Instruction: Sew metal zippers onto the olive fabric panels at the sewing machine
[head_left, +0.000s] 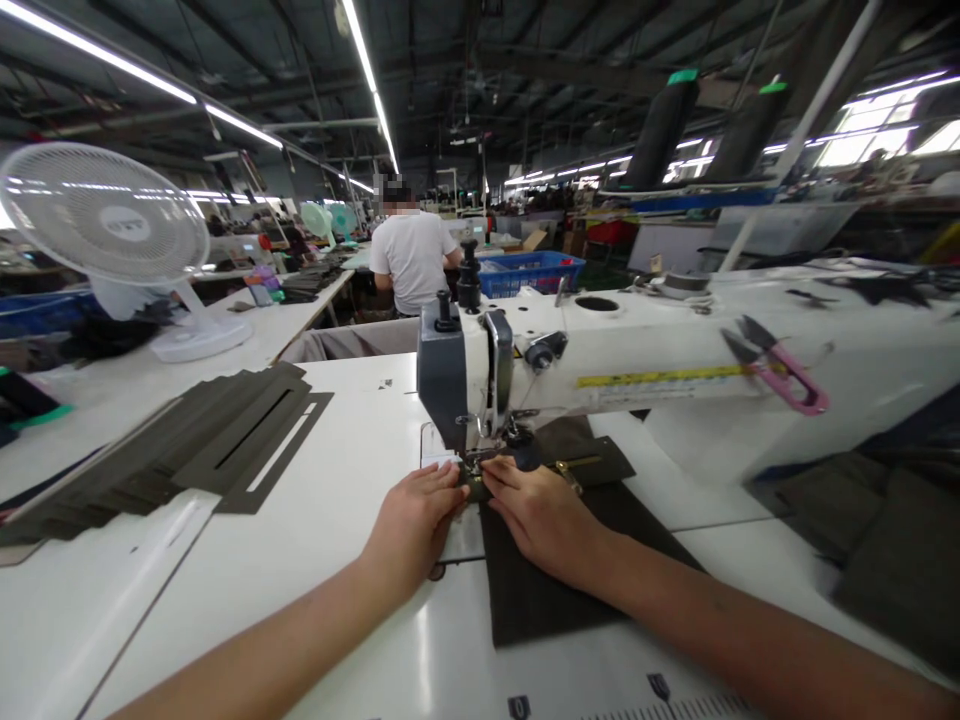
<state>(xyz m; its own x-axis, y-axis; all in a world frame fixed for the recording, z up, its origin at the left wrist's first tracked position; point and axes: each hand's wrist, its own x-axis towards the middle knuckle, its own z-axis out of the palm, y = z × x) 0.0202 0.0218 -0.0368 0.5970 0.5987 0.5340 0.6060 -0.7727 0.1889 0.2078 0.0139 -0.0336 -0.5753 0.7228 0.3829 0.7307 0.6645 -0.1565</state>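
A person's bare hands meet at a white sewing machine (540,350) in the middle of the frame, fingertips just beside its needle area. The left hand (412,515) comes in from the lower left, its fingers close together and touching the cloth at the machine's foot. The right hand (551,505) reaches in from the lower right, its fingers laid forward on dark fabric (532,595). Whether either grip pinches the material cannot be told, as the undersides of the fingers are hidden.

The fabric lies on the white tabletop (352,610), spreading from the machine's foot toward the lower center of the frame, partly under the right hand and forearm. Just beyond that hand, a gold-toned zipper (581,463) shows on a dark piece.

At left, overlapping dark panels (225,440), the topmost with a long slot, lie on the tabletop near a white fan (120,215). Pink-handled snips (784,370) sit against the machine's arm at right, beside a yellow measuring strip (660,377). More dark cloth (847,520) lies at the right edge. In the background, a person in a white shirt (416,262) faces away, near a blue basket (532,277).
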